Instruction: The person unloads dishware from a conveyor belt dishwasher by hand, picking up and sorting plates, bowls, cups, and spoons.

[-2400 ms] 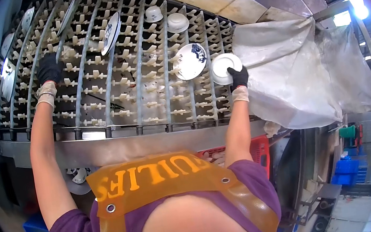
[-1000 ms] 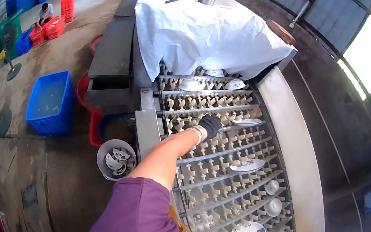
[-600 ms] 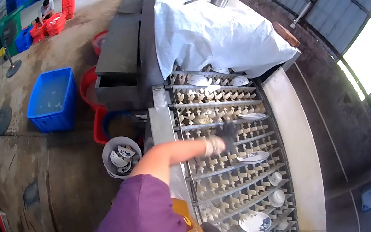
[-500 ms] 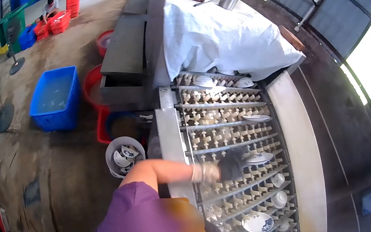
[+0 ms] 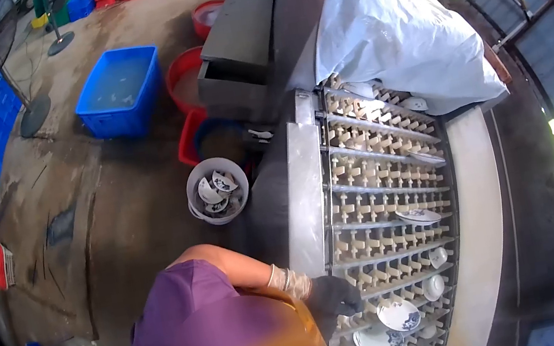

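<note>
My left hand (image 5: 334,297), in a dark glove with a pale cuff at the wrist, is over the left side of the peg conveyor rack (image 5: 375,243). Its fingers look bent downward, but dark glove and blur hide whether they grip anything. A white plate (image 5: 419,216) leans among the pegs, apart from the hand. Closer to me are a patterned plate (image 5: 399,315) and a second plate (image 5: 379,341), partly overlapping. Along the right side sit a small bowl (image 5: 433,286) and a cup-like dish (image 5: 438,257). My right hand is not visible.
White sheeting (image 5: 400,37) covers the rack's far end. Left of the rack stands a white bucket (image 5: 244,203) of broken crockery. Beyond it are red basins (image 5: 177,91) and a blue tub (image 5: 91,121) of water. A metal ledge (image 5: 305,201) borders the rack.
My left hand has drawn back from the white plate, toward my body and the rack's left side. The plate stays on the pegs. My view has shifted, moving the scene rightward and up.
</note>
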`<state>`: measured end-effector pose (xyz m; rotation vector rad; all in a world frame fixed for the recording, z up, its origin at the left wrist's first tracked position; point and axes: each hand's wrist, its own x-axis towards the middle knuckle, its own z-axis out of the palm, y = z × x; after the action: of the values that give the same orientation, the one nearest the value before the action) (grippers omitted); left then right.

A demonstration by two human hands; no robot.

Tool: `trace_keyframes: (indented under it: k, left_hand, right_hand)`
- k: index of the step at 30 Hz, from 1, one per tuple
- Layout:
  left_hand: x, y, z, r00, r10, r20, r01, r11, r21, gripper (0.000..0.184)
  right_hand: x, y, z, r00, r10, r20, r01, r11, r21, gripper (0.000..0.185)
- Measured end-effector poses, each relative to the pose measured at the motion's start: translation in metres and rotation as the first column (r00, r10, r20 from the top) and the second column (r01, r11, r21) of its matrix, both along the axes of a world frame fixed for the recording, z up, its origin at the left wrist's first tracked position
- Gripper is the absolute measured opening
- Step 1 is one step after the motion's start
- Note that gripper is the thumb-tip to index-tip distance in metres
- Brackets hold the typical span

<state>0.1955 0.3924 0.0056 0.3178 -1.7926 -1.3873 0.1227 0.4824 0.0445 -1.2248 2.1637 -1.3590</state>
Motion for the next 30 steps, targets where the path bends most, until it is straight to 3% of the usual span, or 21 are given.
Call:
trace_keyframes:
  k: [2, 4, 8, 9, 13, 15, 19, 30]
  left_hand:
    - [0.003, -0.003, 0.015, 0.96, -0.016, 0.278, 0.055, 0.99, -0.131, 0.009]
    - [0.003, -0.006, 0.015, 0.97, -0.184, 0.162, 0.179, 0.983, 0.044, 0.012]
    - [0.003, -0.013, 0.025, 0.907, -0.411, 0.095, 0.401, 0.909, 0.111, 0.02]
    - [-0.007, -0.017, 0.008, 0.852, -0.512, 0.107, 0.51, 0.859, 0.055, 0.022]
    - [-0.015, -0.01, -0.001, 0.809, -0.566, 0.159, 0.57, 0.821, 0.023, 0.023]
    - [-0.013, -0.008, 0.002, 0.769, -0.61, 0.193, 0.603, 0.791, 0.097, 0.017]
    - [-0.014, -0.007, -0.001, 0.745, -0.632, 0.213, 0.64, 0.768, 0.038, 0.017]
    - [-0.015, 0.013, -0.009, 0.815, -0.569, 0.105, 0.576, 0.815, -0.055, 0.018]
  right_hand:
    - [-0.001, 0.002, 0.0, 1.0, 0.002, 0.005, -0.002, 1.0, -0.007, 0.03]
    - [-0.002, 0.003, 0.0, 1.0, -0.005, 0.016, 0.005, 1.0, -0.016, 0.029]
    - [-0.004, 0.008, -0.004, 0.999, -0.016, 0.028, 0.017, 0.999, -0.03, 0.026]
    - [-0.005, 0.009, -0.004, 0.999, -0.023, 0.031, 0.024, 0.999, -0.026, 0.025]
    - [-0.01, 0.019, -0.01, 0.998, -0.039, 0.042, 0.041, 0.999, -0.033, 0.023]
    - [-0.009, 0.02, -0.012, 0.998, -0.048, 0.043, 0.049, 0.998, -0.029, 0.022]
    - [-0.007, 0.029, -0.017, 0.995, -0.076, 0.062, 0.077, 0.997, -0.025, 0.02]
    - [0.001, 0.053, -0.027, 0.989, -0.131, 0.069, 0.13, 0.991, 0.014, 0.016]
